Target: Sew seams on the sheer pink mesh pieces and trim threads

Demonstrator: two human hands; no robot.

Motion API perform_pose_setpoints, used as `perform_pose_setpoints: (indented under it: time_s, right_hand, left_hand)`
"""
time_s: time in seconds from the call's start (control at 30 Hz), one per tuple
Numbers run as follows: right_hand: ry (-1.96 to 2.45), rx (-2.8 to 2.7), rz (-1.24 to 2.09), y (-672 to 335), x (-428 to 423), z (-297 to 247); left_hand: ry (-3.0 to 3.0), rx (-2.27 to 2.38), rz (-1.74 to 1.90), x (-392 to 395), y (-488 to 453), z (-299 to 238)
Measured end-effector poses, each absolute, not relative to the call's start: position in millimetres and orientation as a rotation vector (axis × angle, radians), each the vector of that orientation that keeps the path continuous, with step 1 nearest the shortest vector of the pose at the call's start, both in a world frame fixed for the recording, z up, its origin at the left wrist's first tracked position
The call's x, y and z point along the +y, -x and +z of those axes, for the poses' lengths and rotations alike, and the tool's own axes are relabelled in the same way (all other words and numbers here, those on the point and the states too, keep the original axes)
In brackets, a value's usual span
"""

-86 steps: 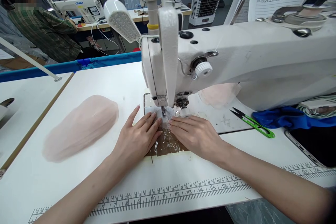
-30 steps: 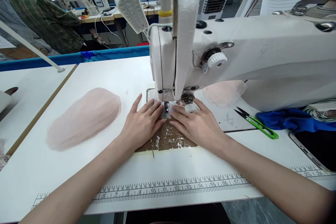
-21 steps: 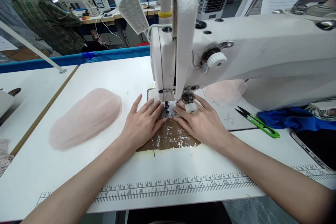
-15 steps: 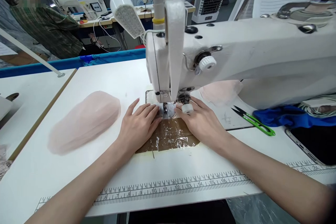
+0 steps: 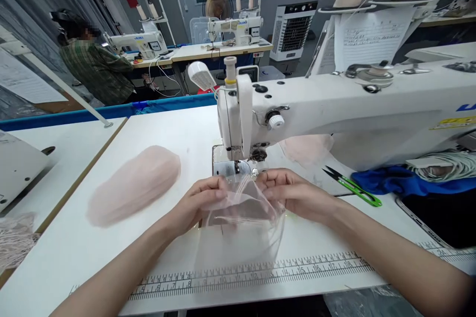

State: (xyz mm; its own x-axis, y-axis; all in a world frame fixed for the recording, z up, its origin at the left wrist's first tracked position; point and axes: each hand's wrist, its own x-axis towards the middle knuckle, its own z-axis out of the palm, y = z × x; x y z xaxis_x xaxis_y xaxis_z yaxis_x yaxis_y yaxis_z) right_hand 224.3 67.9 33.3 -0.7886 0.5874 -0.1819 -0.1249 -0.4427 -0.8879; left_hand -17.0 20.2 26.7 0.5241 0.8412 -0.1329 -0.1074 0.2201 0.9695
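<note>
A sheer pale pink mesh piece [image 5: 241, 223] hangs lifted off the white table [image 5: 178, 129], just in front of the needle of the white sewing machine [image 5: 334, 109]. My left hand [image 5: 199, 203] pinches its left edge with curled fingers. On the other side, my right hand [image 5: 293, 193] grips the piece's right edge, fingers closed. Both hands are held close together near the presser foot [image 5: 236, 166].
A stack of pink mesh pieces [image 5: 136, 183] lies to the left, another pink piece [image 5: 305, 146] under the machine arm. Green thread snips [image 5: 353, 188], blue cloth [image 5: 401, 181] and a dark phone [image 5: 442, 223] are on the right. A printed ruler [image 5: 260, 272] lines the near edge. A person in a green shirt [image 5: 96, 67] sits far left.
Both hands lay flat on the fabric at the needle; now they have pulled back and lifted the sheer piece off the table. The camera has tilted up and back.
</note>
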Motion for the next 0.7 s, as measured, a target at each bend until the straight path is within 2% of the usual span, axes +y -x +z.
perform_pose_setpoints:
  time_s: [0.17, 0.43, 0.7]
  right_hand:
    - [0.669, -1.375, 2.255, -217, 68, 27]
    - [0.809, -1.378, 2.019, -208, 63, 18]
    - [0.862, -1.407, 1.893, -211, 62, 22]
  left_hand:
    - [-1.167, 0.873, 0.747, 20, 14, 32]
    - [-1.214, 0.831, 0.678, 20, 11, 35]
    - [-1.274, 0.953, 0.789, 25, 18, 31]
